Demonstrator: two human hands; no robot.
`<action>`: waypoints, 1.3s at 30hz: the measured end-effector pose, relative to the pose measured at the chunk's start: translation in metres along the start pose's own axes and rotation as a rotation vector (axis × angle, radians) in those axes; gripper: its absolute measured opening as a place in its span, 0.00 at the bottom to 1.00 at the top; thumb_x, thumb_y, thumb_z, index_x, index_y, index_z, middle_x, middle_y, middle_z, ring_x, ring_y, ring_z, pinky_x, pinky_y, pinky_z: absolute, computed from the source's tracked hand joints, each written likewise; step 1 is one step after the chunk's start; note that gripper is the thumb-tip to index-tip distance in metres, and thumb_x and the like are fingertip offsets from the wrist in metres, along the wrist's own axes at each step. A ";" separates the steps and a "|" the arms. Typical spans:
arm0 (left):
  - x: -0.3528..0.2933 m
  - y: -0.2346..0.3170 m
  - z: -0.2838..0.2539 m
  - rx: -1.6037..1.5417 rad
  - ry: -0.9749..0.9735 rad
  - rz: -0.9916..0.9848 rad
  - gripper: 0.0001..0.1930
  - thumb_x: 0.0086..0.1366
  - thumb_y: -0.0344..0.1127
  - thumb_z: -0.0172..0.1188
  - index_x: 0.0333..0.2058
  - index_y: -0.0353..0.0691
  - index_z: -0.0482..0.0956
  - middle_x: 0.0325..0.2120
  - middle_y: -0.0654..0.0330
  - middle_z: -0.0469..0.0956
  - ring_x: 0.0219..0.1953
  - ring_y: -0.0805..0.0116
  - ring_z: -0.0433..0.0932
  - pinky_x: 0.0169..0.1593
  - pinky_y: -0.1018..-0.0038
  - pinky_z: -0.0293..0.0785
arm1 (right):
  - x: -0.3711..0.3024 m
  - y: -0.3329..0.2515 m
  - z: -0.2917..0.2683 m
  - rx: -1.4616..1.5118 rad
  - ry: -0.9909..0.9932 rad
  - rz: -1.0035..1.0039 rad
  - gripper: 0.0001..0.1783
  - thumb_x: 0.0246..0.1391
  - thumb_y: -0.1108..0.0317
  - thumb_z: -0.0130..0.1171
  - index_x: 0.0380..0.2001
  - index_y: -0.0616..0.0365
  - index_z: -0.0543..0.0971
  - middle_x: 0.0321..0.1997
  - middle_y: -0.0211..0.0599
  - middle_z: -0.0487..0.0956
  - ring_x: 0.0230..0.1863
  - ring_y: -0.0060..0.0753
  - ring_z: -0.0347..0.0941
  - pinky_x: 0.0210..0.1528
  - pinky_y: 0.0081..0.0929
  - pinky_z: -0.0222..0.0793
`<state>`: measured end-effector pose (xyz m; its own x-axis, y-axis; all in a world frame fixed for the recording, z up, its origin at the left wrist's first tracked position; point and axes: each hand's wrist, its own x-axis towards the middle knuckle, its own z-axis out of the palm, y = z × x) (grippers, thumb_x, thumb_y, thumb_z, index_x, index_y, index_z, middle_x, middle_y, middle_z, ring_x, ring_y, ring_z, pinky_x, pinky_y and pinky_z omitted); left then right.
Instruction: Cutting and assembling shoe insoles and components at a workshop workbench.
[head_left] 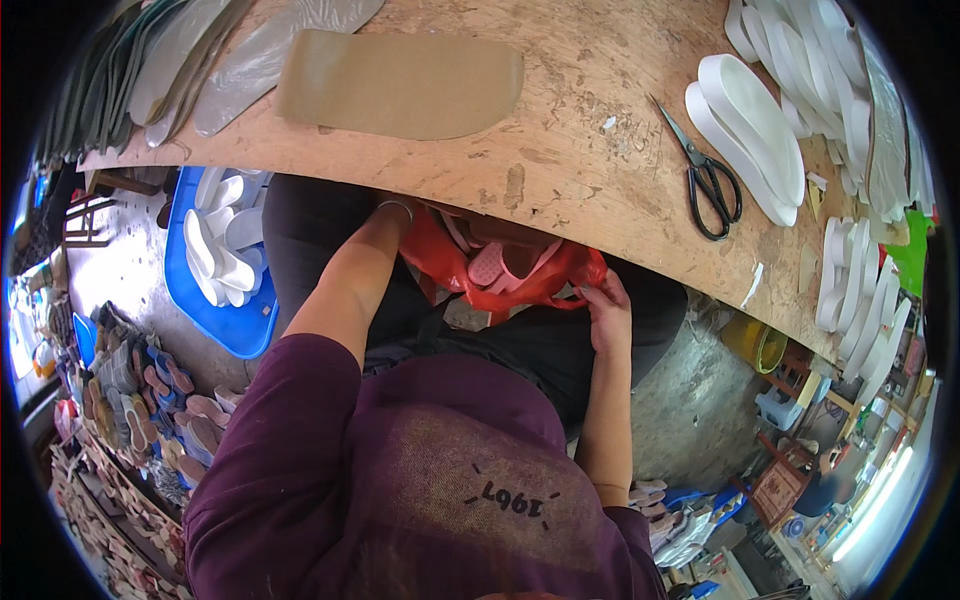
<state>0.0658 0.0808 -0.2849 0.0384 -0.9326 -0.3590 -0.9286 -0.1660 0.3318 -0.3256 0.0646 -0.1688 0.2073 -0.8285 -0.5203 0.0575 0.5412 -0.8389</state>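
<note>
You're handling the red bag (432,250), centre frame: right hand (608,302) pinching its edge, left hand hidden, can't tell; steadiness likely needed next.

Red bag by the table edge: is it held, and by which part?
The right grip holds the red bag by its right edge. The left grip is mostly hidden; its hold cannot be told.

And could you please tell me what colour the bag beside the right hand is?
The bag is red, best seen in the head view.
</note>
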 end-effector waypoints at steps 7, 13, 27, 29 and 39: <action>-0.018 0.024 -0.031 0.035 -0.096 0.084 0.25 0.67 0.43 0.55 0.61 0.45 0.70 0.61 0.53 0.71 0.63 0.54 0.67 0.67 0.60 0.61 | 0.033 0.017 -0.015 -0.905 0.070 -0.024 0.26 0.52 0.78 0.63 0.56 0.65 0.72 0.45 0.37 0.81 0.44 0.28 0.78 0.49 0.24 0.73; -0.040 0.026 -0.048 -0.382 -0.344 0.201 0.24 0.66 0.43 0.59 0.59 0.45 0.73 0.56 0.52 0.75 0.60 0.52 0.70 0.64 0.62 0.65 | 0.051 0.020 -0.006 -0.437 -0.079 -0.076 0.30 0.50 0.80 0.63 0.58 0.59 0.73 0.40 0.38 0.83 0.36 0.27 0.80 0.42 0.27 0.75; -0.073 0.076 -0.006 -0.229 0.047 -0.049 0.39 0.59 0.49 0.65 0.63 0.32 0.63 0.58 0.39 0.70 0.62 0.45 0.69 0.64 0.61 0.66 | 0.009 -0.064 0.087 -0.570 -0.131 -0.500 0.06 0.58 0.74 0.60 0.39 0.57 0.82 0.33 0.25 0.80 0.33 0.20 0.73 0.39 0.24 0.72; -0.070 0.077 -0.013 -0.299 -0.185 -0.033 0.29 0.58 0.45 0.63 0.53 0.32 0.73 0.52 0.38 0.75 0.56 0.42 0.74 0.59 0.57 0.71 | 0.001 -0.072 0.089 -0.663 -0.147 -0.652 0.05 0.57 0.73 0.61 0.37 0.58 0.81 0.31 0.31 0.81 0.33 0.24 0.76 0.39 0.25 0.73; -0.076 0.055 0.016 0.047 -0.326 0.006 0.19 0.59 0.38 0.56 0.47 0.35 0.82 0.49 0.42 0.79 0.52 0.46 0.78 0.57 0.59 0.74 | 0.017 -0.005 0.042 -1.184 -0.289 -0.366 0.12 0.52 0.67 0.66 0.41 0.55 0.81 0.33 0.39 0.83 0.36 0.38 0.80 0.42 0.32 0.75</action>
<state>0.0054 0.1476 -0.2536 -0.0808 -0.7803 -0.6201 -0.9446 -0.1386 0.2974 -0.2816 0.0537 -0.1666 0.5767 -0.7596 -0.3007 -0.7168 -0.2939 -0.6323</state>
